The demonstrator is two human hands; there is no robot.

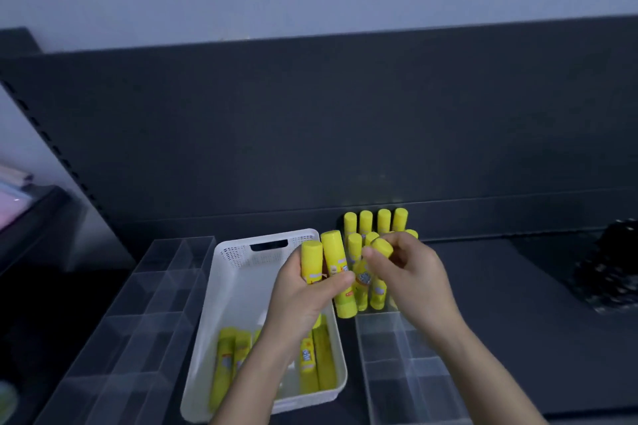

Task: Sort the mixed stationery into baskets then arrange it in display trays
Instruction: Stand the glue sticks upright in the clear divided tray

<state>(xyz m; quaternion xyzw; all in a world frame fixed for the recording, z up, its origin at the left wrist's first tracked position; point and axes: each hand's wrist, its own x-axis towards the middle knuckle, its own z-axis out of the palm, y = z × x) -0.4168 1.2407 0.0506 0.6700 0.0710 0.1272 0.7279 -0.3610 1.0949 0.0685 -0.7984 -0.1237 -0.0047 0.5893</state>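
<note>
My left hand (303, 293) grips two yellow glue sticks (324, 262) upright, above the right wall of a white perforated basket (238, 259). Pinched in the fingers of my right hand (411, 272) is another yellow glue stick (381, 247), its cap pointing up and left. Several more glue sticks (310, 362) lie flat in the near end of the basket. Behind my hands, several glue sticks (376, 224) stand upright in rows in the far end of a clear display tray (390, 348) on the right.
A second clear divided tray (145, 307) stands left of the basket, its compartments holding nothing I can see. A dark back panel (310, 131) rises behind the black shelf (500, 286). A black object (611, 266) sits at the right edge. Pink and blue items (13, 197) lie far left.
</note>
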